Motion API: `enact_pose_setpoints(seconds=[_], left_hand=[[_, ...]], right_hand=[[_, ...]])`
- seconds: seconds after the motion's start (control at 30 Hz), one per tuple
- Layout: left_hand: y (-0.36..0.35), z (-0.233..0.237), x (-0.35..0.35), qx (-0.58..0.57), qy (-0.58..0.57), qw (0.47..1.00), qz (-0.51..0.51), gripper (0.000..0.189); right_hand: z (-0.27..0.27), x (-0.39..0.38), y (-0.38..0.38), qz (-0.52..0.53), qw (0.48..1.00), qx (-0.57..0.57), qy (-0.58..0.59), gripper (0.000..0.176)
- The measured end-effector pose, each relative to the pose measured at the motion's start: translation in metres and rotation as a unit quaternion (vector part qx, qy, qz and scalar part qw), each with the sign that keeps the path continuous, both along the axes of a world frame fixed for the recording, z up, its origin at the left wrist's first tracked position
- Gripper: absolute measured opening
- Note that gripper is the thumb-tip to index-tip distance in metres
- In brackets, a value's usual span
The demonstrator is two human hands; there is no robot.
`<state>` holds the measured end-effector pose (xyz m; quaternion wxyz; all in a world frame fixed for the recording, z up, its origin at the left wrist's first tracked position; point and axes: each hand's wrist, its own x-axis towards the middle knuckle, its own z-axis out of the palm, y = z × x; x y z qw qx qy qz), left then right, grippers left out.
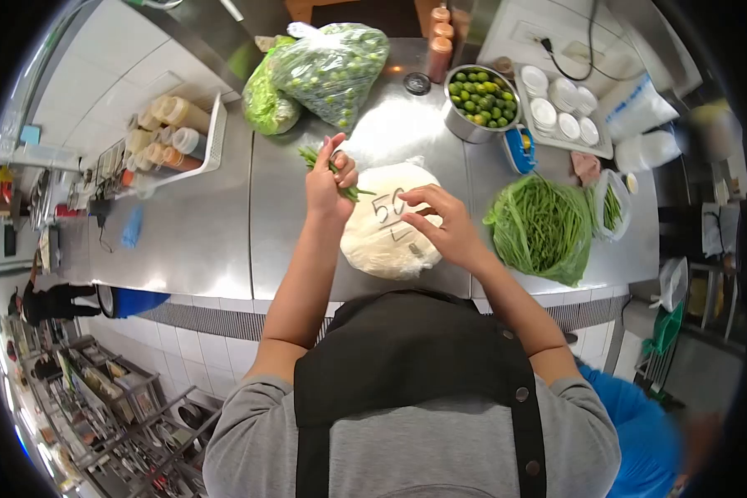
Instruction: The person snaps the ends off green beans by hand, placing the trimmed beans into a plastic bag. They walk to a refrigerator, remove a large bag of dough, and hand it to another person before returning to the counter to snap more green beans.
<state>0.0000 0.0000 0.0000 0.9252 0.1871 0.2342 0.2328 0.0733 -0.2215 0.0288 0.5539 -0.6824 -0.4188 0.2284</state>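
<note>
My left hand (332, 178) is closed around a small bunch of green beans (353, 194), whose ends stick out on both sides of the fist. Just to its right, my right hand (440, 220) hovers over a round white plastic-wrapped bundle (382, 249) with "50" handwritten on it. The right thumb and fingers are curved and apart, with nothing visible between them. On the right of the steel counter sits a green plastic bag (542, 228) full of long green beans. Beside it, a smaller see-through bag (612, 207) holds more green stalks.
Bagged small green produce (332, 70) stands at the back, near a steel pot of green citrus fruits (483, 98) and sauce bottles (440, 50). A tray of white lidded tubs (566, 116) is at right; a white basket of bottles (214, 141) at left. Another person (54, 303) stands far left.
</note>
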Motion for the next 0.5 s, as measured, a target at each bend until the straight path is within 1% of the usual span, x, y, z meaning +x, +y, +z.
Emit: enact_pose_setpoints(seconds=[0.07, 0.1, 0.17, 0.2, 0.3, 0.33, 0.43, 0.47, 0.5], left_hand=[[-0.024, 0.016, 0.022, 0.028, -0.024, 0.999, 0.009, 0.025], [-0.027, 0.039, -0.001, 0.085, 0.003, 0.996, -0.002, 0.025], [-0.064, 0.040, 0.015, 0.068, -0.021, 0.997, -0.018, 0.023], [-0.088, 0.041, 0.019, 0.053, -0.027, 0.998, -0.023, 0.021], [-0.110, 0.047, 0.022, 0.071, -0.052, 0.995, -0.049, 0.021], [-0.117, 0.047, 0.024, 0.075, -0.051, 0.994, -0.052, 0.021], [-0.140, 0.046, 0.027, 0.078, -0.034, 0.994, -0.065, 0.021], [-0.147, 0.046, 0.028, 0.081, -0.029, 0.994, -0.067, 0.022], [-0.152, 0.046, 0.029, 0.088, -0.029, 0.994, -0.066, 0.021]], right_hand=[[0.019, -0.004, 0.001, -0.045, 0.999, 0.022, -0.018, 0.027], [0.015, -0.036, 0.005, -0.074, 0.994, 0.082, 0.017, 0.024], [0.020, -0.035, -0.016, -0.126, 0.989, 0.075, -0.001, 0.019], [0.023, -0.035, -0.034, -0.149, 0.988, 0.044, 0.002, 0.018], [0.025, -0.040, -0.050, -0.218, 0.976, 0.032, -0.003, 0.020], [0.024, -0.041, -0.055, -0.231, 0.972, 0.040, -0.023, 0.025], [0.022, -0.042, -0.071, -0.225, 0.972, 0.056, -0.042, 0.026], [0.021, -0.044, -0.079, -0.207, 0.977, 0.041, 0.025, 0.024], [0.023, -0.048, -0.083, -0.234, 0.971, 0.042, -0.012, 0.023]])
